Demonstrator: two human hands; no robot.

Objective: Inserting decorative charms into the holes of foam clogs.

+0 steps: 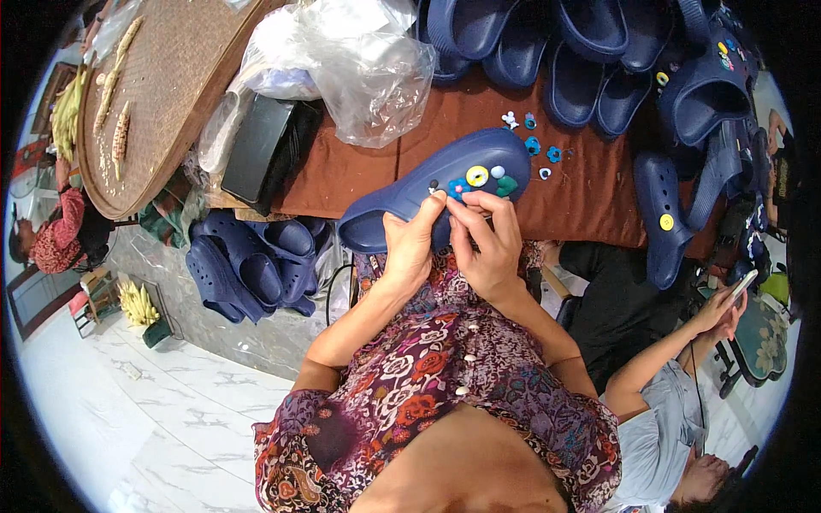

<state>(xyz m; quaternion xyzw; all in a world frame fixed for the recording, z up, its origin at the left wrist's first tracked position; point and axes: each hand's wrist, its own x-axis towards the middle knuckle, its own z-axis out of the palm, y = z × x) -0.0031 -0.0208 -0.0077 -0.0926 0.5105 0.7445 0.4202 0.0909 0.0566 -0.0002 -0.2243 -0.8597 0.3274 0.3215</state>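
Observation:
A dark blue clog (483, 150) lies across in front of me, its toe toward the right. My left hand (410, 244) is closed on its near side, the thumb pressed on the upper by a small dark charm. On the upper sit a yellow-and-white ring charm (477, 176), a blue flower charm with a pink middle (459, 188), a pale round charm (498, 172) and a green charm (507, 185). My right hand (491, 244) has its thumb and fingers pinched together beside the blue flower charm; what lies between the fingertips is hidden.
Loose charms (532, 146) lie on the brown cloth (590, 201) beyond the toe. Several blue clogs (590, 81) stand behind and right; more hang lower left (256, 265). A plastic bag (368, 77), black box (269, 150) and woven tray (158, 94) stand left. Another person (654, 436) holds a phone.

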